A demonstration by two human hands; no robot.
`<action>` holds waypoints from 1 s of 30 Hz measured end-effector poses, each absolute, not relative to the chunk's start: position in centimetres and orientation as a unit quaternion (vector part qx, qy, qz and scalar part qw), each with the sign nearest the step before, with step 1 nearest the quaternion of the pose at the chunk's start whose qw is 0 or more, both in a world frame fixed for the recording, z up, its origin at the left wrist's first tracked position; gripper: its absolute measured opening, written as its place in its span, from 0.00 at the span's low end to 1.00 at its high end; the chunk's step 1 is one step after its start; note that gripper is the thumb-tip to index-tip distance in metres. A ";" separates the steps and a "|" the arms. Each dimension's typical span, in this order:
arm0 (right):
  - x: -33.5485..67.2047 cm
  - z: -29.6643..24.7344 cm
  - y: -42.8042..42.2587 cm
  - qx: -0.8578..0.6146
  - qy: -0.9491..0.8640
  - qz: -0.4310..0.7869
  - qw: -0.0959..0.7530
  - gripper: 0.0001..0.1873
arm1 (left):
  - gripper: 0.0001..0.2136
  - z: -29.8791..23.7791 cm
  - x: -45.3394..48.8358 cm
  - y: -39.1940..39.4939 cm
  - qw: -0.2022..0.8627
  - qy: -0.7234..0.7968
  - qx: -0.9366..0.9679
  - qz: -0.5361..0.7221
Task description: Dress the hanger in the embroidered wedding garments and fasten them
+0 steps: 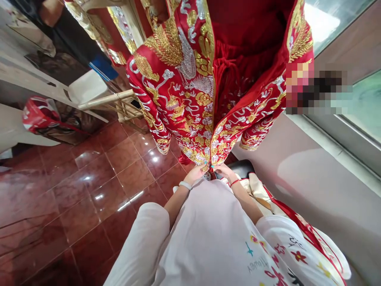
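A red jacket [183,107] with dense gold and silver embroidery hangs upright in front of me. Its front gapes at the top, and the two edges meet low down at the hem. My left hand [197,173], with a pale bangle on the wrist, pinches the left front edge at the bottom. On the other edge, my right hand [224,171], wearing a thin red bracelet, is closed on the hem corner. The fingertips of both hands almost touch there. Inside the opening shows a red inner garment [228,75] with tied cords. Any fastener between the fingers is too small to make out.
A bamboo rack [126,105] stands left of the jacket, with more embroidered garments behind it. A white chair [87,85] and a red bag [40,113] are at far left. Cream, red-trimmed fabric [262,194] lies right of me near the wall [300,167].
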State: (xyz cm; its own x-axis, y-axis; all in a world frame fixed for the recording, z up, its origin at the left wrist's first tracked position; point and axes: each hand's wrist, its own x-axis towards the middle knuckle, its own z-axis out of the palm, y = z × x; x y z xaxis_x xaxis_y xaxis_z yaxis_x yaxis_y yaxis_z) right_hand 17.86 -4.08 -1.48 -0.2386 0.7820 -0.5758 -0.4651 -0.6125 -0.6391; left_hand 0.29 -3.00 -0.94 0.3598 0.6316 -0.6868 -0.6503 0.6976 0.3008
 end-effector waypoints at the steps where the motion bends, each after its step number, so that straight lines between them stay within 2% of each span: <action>1: 17.6 -1.3 -4.5 -0.460 -0.173 0.768 0.411 0.22 | 0.09 -0.5 0.3 -3.2 0.826 0.412 -0.003 0.386; 7: 16.8 -0.7 -5.9 -0.448 -0.175 0.749 0.456 0.24 | 0.16 1.7 0.3 -4.2 0.822 0.403 0.046 0.399; 23: 15.3 -0.3 -7.2 -0.442 -0.159 0.723 0.507 0.27 | 0.18 2.4 0.2 -6.5 0.830 0.385 0.122 0.384; 30: 14.9 -0.3 -7.8 -0.440 -0.158 0.719 0.514 0.32 | 0.17 1.6 0.2 -7.1 0.821 0.401 0.121 0.389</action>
State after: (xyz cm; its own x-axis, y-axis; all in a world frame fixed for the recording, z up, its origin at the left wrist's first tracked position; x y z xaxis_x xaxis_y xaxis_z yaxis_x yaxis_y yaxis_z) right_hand 14.94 -7.75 -0.28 -0.0834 0.8786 -0.4702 -0.5994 -0.4212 -0.6807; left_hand 0.20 -7.09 1.60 0.3763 0.7350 -0.5641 -0.5413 0.6685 0.5100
